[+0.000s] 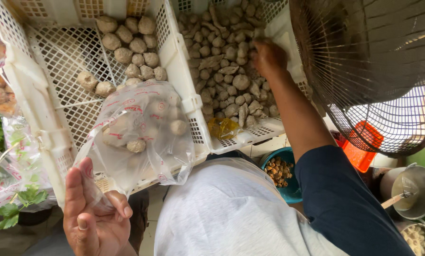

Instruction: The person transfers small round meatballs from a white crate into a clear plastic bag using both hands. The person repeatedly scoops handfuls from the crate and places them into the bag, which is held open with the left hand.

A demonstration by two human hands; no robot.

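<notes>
My left hand (pixel 94 214) pinches the neck of a clear plastic bag (pixel 141 130) with red print. Several round brown tubers lie inside the bag. It hangs over the near edge of a white lattice crate (pixel 56 61) that holds more round brown tubers (pixel 131 47). My right hand (pixel 268 56) reaches into a second white crate (pixel 250 135) on the right, fingers down among a heap of small knobbly brown roots (pixel 224 71). What the fingers grip is hidden.
A dark wire fan guard (pixel 369 71) looms at the upper right. Below sit an orange basket (pixel 362 147), a teal bowl of small brown pieces (pixel 281 173) and metal pots (pixel 414 189). Bagged greens (pixel 13 189) lie at the left.
</notes>
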